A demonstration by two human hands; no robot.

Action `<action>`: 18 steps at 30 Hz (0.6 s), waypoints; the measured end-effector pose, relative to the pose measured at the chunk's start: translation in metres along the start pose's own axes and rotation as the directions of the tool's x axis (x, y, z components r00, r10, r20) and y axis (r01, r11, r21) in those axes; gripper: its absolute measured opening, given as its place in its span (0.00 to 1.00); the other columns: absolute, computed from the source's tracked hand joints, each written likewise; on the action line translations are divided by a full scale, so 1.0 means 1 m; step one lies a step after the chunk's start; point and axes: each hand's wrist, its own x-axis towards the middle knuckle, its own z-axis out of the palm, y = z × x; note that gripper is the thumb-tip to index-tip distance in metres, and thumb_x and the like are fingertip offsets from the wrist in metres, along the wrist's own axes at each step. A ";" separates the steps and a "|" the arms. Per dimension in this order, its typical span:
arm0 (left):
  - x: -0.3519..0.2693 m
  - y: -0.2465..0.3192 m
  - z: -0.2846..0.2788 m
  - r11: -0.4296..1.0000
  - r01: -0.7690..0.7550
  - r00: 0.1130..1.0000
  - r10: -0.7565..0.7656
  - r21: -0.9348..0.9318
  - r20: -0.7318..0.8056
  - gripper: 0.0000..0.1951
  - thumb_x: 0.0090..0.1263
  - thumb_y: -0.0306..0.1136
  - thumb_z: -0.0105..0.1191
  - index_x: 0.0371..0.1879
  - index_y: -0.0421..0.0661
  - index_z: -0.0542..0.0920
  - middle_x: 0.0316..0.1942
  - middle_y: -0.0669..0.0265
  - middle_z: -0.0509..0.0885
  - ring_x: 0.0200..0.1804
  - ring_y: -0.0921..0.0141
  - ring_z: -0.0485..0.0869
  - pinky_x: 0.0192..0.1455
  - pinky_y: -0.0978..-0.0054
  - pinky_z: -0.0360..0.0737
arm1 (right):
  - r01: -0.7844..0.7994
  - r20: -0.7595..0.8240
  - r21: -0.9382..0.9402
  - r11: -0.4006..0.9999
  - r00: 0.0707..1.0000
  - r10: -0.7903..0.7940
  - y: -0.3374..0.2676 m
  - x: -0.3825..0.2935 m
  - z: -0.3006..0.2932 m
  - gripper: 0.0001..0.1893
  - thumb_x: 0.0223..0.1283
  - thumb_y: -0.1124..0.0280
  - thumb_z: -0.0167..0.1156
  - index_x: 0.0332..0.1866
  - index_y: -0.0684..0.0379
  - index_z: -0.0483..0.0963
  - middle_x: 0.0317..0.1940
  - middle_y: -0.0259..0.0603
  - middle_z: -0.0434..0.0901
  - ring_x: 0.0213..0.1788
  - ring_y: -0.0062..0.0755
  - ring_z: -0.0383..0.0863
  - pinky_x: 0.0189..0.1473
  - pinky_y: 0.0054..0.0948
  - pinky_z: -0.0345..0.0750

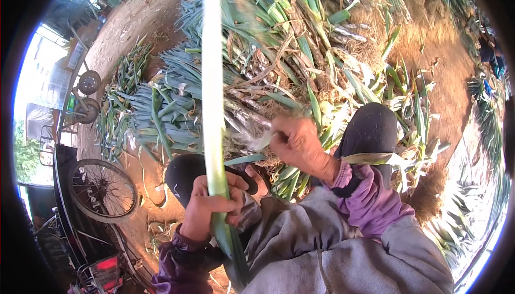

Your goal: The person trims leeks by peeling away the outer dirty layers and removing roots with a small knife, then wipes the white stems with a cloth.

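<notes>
My left hand [219, 205] is closed around a leek [213, 93] where its white shaft turns green. The leek stands almost upright in the view, with its pale shaft pointing away from me and its leaves hanging down beside my lap. The root end at the top is blurred. My right hand [295, 141] is to the right of the shaft, fingers curled, pinching a thin whitish strip of skin [260, 142] that is blurred. Beyond both hands lies a heap of unpeeled leeks [249, 109] with dirty shafts and stringy roots.
Leafy leek bundles [173, 109] lie at the left on bare earth [450, 76]. Peeled-off leaves [414, 121] are scattered by my right knee [368, 133]. A spoked wheel [104, 190] of a cart stands at the left. More leeks [458, 213] lie on a pale sheet at the right.
</notes>
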 end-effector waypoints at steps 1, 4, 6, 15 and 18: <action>-0.001 0.001 -0.004 1.000 -0.011 1.000 0.011 0.006 0.000 0.18 0.45 0.22 0.51 0.38 0.26 0.75 0.19 0.60 0.77 0.15 0.72 0.73 0.20 0.77 0.72 | -0.027 0.084 -0.184 0.983 0.995 0.043 0.008 0.003 -0.005 0.02 0.47 0.78 0.57 0.25 0.62 0.71 0.18 0.45 0.73 0.21 0.41 0.76 0.25 0.36 0.71; -0.001 -0.003 -0.013 0.998 -0.055 0.998 0.056 0.029 -0.028 0.19 0.45 0.25 0.52 0.38 0.27 0.75 0.20 0.59 0.76 0.14 0.72 0.72 0.18 0.76 0.71 | 0.037 0.072 -0.361 0.932 0.997 -0.012 0.021 0.010 -0.009 0.06 0.49 0.72 0.58 0.24 0.61 0.70 0.19 0.46 0.76 0.21 0.43 0.77 0.26 0.38 0.74; 0.000 -0.010 -0.015 0.998 -0.048 0.998 0.049 0.035 -0.037 0.19 0.45 0.25 0.53 0.38 0.28 0.75 0.20 0.59 0.77 0.13 0.72 0.71 0.18 0.76 0.71 | 0.028 0.204 -0.464 0.885 0.976 0.077 0.018 0.012 -0.009 0.06 0.51 0.67 0.59 0.30 0.59 0.76 0.20 0.47 0.77 0.23 0.43 0.80 0.27 0.37 0.77; 0.003 -0.013 0.021 0.991 -0.031 0.999 0.033 0.134 -0.007 0.10 0.50 0.27 0.47 0.31 0.36 0.73 0.18 0.62 0.71 0.17 0.72 0.69 0.21 0.78 0.70 | -0.203 0.236 0.904 0.377 0.971 -0.041 -0.033 0.002 -0.018 0.25 0.65 0.59 0.55 0.61 0.63 0.64 0.31 0.39 0.73 0.32 0.27 0.75 0.33 0.26 0.73; -0.002 -0.010 0.032 0.991 0.010 0.998 -0.018 0.132 0.063 0.16 0.50 0.28 0.47 0.38 0.34 0.74 0.19 0.62 0.71 0.17 0.71 0.68 0.22 0.74 0.71 | -0.233 0.341 0.840 0.489 0.929 -0.143 -0.028 0.003 -0.013 0.33 0.60 0.67 0.56 0.68 0.67 0.54 0.38 0.39 0.71 0.34 0.21 0.74 0.34 0.23 0.74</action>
